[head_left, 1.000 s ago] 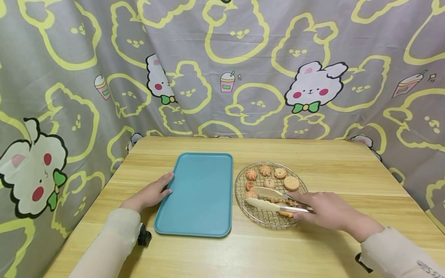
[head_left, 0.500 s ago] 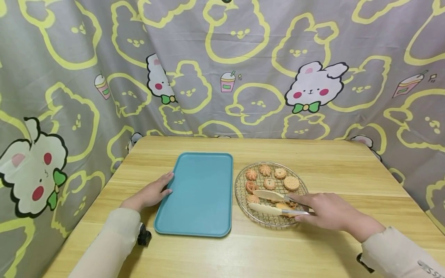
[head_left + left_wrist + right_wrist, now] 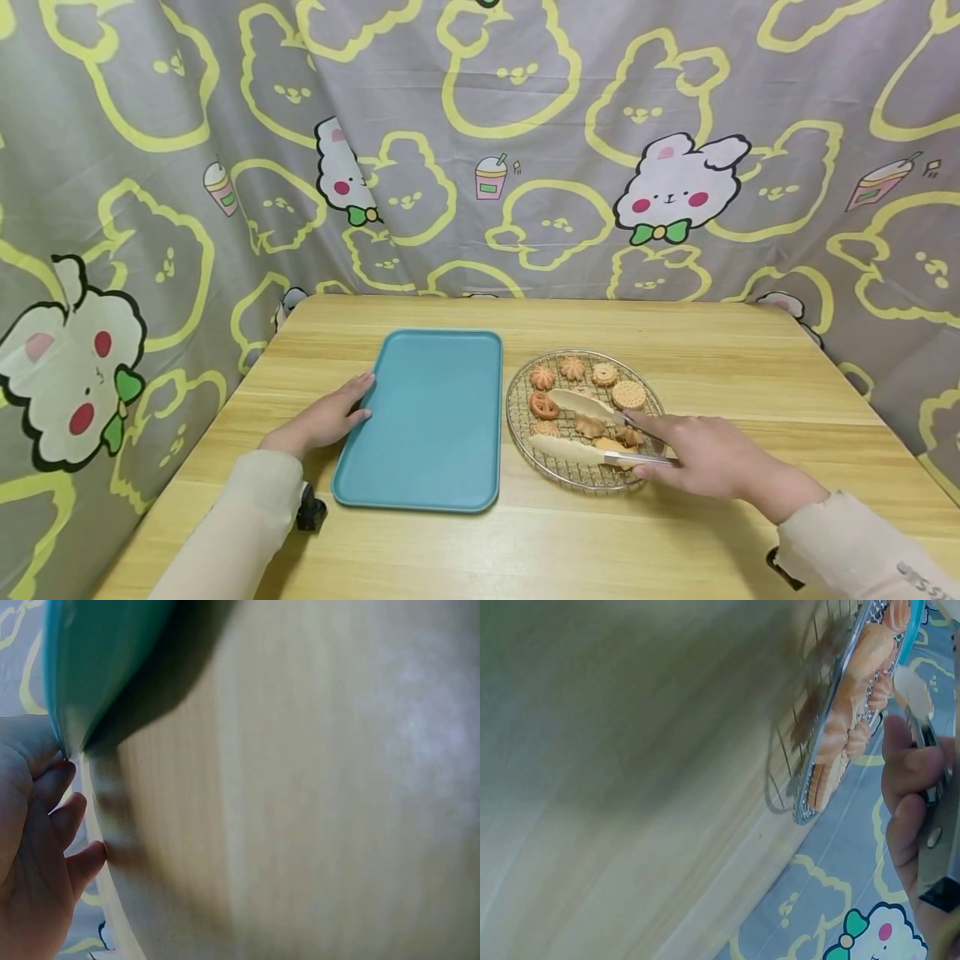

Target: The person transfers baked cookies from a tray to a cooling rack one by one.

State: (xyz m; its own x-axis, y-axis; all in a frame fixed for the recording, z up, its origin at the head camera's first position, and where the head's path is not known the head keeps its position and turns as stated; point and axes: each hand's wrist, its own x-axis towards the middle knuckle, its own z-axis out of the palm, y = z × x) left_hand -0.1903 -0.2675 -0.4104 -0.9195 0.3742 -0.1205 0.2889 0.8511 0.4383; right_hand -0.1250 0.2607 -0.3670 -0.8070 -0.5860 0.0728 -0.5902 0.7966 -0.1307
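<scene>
My left hand (image 3: 326, 417) rests at the left edge of a blue rectangular tray (image 3: 438, 421), fingertips and thumb touching its rim. In the left wrist view, the tray (image 3: 105, 664) edge meets the hand, and its other fingers are bent loosely below. My right hand (image 3: 701, 454) grips metal tongs (image 3: 568, 450) with cream-coloured tips. The tongs are spread apart over a round wire rack (image 3: 558, 480) of cookies, with nothing between the tips. A pretzel-shaped cookie (image 3: 543, 406) lies just left of the upper tip. The tongs partly hide several cookies.
Along the rack's far side lie fluted cookies (image 3: 572, 367) and a round dotted biscuit (image 3: 629, 396). Tray and rack stand side by side, a narrow gap between them, on a wooden table (image 3: 480, 554). A patterned curtain (image 3: 420, 100) hangs behind the table.
The tongs have spread wider, their upper tip moving away over the middle cookies. The pretzel-shaped cookie, partly covered earlier, now shows whole. The left hand and tray have stayed put.
</scene>
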